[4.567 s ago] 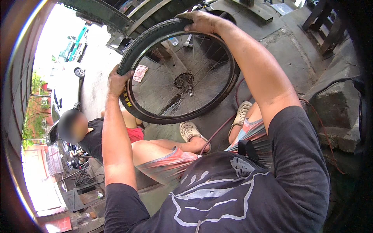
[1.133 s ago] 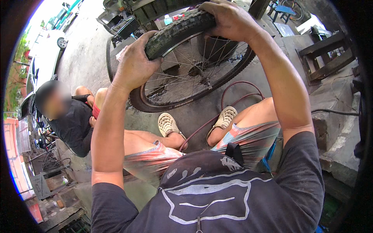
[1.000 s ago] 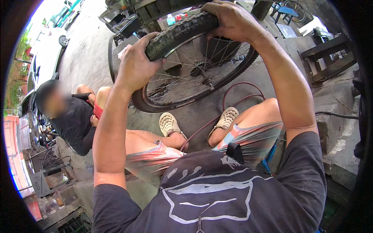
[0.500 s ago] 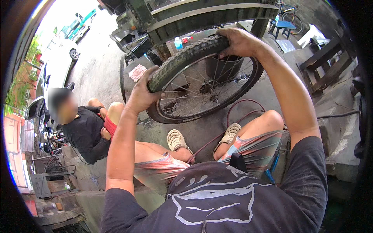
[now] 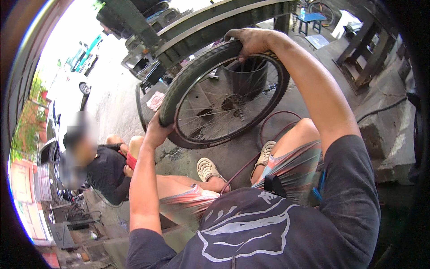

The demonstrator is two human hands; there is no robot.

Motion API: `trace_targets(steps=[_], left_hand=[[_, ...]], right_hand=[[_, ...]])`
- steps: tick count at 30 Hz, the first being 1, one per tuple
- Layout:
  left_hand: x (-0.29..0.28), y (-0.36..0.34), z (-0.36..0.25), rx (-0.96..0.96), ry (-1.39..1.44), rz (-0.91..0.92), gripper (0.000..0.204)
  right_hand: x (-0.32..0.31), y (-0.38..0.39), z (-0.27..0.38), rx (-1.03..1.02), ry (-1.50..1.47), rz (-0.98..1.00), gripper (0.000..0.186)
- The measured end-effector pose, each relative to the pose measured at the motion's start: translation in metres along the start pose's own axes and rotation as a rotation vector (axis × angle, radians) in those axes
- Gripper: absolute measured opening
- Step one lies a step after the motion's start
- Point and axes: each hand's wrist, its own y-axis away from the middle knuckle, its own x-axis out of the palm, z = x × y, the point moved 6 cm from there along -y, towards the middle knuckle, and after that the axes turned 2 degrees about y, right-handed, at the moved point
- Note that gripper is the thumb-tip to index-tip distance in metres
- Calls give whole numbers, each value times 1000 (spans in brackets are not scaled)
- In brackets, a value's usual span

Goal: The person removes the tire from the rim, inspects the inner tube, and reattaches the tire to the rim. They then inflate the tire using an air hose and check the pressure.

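Note:
A bicycle wheel with a knobby black tyre point(image 5: 185, 81), thin spokes and a dark rear sprocket cluster point(image 5: 227, 103) is held up tilted over the floor in front of my knees. My left hand point(image 5: 156, 132) is closed on the tyre at its lower left. My right hand point(image 5: 250, 42) grips the tyre at the top, thumb on the inner side near the rim. Behind the spokes is a dark bucket point(image 5: 248, 76). A pink crumpled cloth point(image 5: 155, 101) lies beyond my left hand, and a red hose point(image 5: 281, 114) loops on the concrete floor under the wheel.
A person in black point(image 5: 105, 172) sits at my left. A heavy steel frame point(image 5: 210, 22) stands ahead. At right are a blue stool point(image 5: 312, 18), a dark metal stand point(image 5: 363, 54) and a concrete ledge point(image 5: 380, 148) with a black cable. A white car point(image 5: 67, 105) is parked at far left.
My left hand has moved down and my right hand slightly up and left, so the held part of the tyre now spans a longer arc. The view has shifted a little.

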Motion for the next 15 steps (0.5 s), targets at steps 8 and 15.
trace_targets(steps=[8,15], left_hand=[[-52,-17,41,-202,-280,312,98],[-46,-74,-177,197,-219,113,91]], right_hand=[[22,30,-26,-148,-155,-100,71],[31,52,27,-357,-219,-251,88]])
